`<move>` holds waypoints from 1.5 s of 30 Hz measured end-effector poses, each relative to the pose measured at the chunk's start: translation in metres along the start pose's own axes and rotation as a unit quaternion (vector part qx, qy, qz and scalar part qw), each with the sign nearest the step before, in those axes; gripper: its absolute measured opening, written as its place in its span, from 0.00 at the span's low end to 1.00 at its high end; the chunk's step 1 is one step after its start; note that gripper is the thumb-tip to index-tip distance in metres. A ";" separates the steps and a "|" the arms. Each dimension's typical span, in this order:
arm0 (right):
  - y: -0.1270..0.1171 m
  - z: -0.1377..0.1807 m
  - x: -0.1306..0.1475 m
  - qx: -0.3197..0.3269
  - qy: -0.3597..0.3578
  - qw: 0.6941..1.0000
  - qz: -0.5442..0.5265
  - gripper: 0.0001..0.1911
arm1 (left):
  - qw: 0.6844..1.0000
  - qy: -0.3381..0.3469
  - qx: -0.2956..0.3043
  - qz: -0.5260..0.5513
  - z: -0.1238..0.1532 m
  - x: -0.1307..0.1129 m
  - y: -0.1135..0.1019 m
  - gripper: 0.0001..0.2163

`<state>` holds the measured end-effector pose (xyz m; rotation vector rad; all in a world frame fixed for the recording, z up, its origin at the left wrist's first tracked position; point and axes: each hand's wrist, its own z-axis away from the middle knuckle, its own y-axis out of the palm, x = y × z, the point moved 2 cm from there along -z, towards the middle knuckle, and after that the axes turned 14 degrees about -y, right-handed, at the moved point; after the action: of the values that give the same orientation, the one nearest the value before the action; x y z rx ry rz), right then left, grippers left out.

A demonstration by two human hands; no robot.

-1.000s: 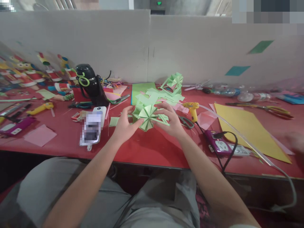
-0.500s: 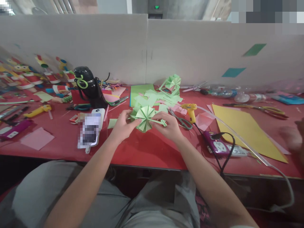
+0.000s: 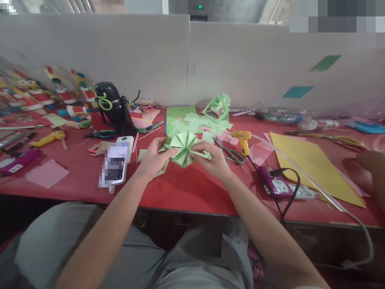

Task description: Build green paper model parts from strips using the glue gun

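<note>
Both hands have drawn closer together on the green paper fan (image 3: 184, 147) than a second ago, and a loose strip now hangs from its left edge; the folding work looks to be in its fine stage. The left hand (image 3: 153, 158) pinches the fan's left rim between thumb and fingers; the right hand (image 3: 212, 159) pinches a green strip at its right side; the fan sits just above the red table (image 3: 186, 188). Farther off lie a phone (image 3: 114, 168), scissors (image 3: 230, 151), a yellow glue gun (image 3: 243, 140) and green paper scraps (image 3: 198, 122); another person's hand (image 3: 368, 160) rests at the far right.

You face a pale green pleated paper fan (image 3: 183, 147) on a red table (image 3: 186, 188), a yellow glue gun (image 3: 243, 139), yellow paper sheet (image 3: 313, 164), black flask (image 3: 112, 106) and purple power strip (image 3: 278, 185).
</note>
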<state>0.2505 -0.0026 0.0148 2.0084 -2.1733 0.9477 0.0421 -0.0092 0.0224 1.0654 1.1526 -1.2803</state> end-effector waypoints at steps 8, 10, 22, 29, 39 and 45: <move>0.002 0.000 0.000 0.029 0.015 0.999 0.008 0.07 | 1.000 -0.006 -0.008 -0.019 -0.002 0.004 -0.001 0.24; 0.002 0.000 0.000 0.026 0.016 1.000 0.006 0.07 | 1.000 -0.003 -0.012 -0.025 -0.003 0.004 -0.002 0.24; 0.007 0.000 -0.003 -0.019 0.061 0.998 -0.025 0.06 | 1.000 -0.010 -0.004 -0.022 -0.004 0.009 0.001 0.26; 0.009 0.002 -0.005 0.029 0.037 0.999 -0.011 0.07 | 1.000 -0.010 -0.023 -0.014 -0.005 0.006 0.000 0.24; 0.009 0.002 -0.001 0.074 -0.008 0.997 0.003 0.07 | 0.975 0.033 0.003 -0.221 0.000 0.011 -0.003 0.39; 0.009 0.001 0.001 0.065 -0.010 0.998 0.016 0.07 | 0.979 0.063 0.002 -0.194 -0.006 0.016 -0.004 0.33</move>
<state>0.2424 -0.0039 0.0111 2.0517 -2.2147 1.1049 0.0369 -0.0060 0.0058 0.9656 1.5077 -1.5305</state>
